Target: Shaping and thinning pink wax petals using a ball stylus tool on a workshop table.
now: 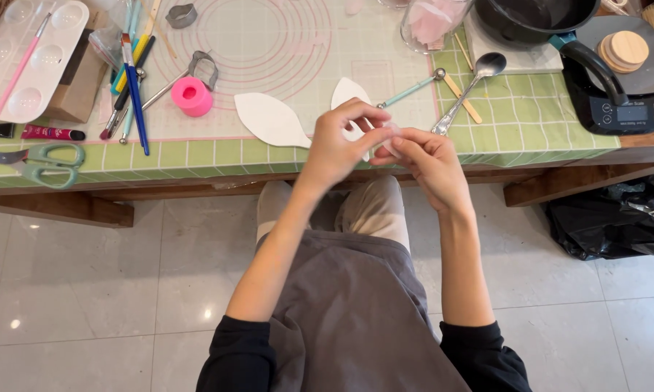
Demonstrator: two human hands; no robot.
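My left hand point(344, 142) and my right hand point(427, 161) meet at the table's front edge, fingertips pinched together on a small pale pink piece point(389, 137); most of it is hidden by my fingers. Just behind my hands, two white leaf-shaped cutouts lie on the mat, a large one point(269, 120) and one point(347, 93) partly covered by my left hand. A metal spoon point(468, 88) and a teal ball-tipped tool point(413, 88) lie right of them.
A translucent mat with pink circles point(283, 43) covers a green checked cloth point(530, 116). Pink round cutter point(192, 96), brushes point(132, 80), white palette point(29, 54) and green scissors point(40, 163) at left. Black pan point(537, 18), kitchen scale point(632, 87) at right; black bag point(617, 218) on the floor.
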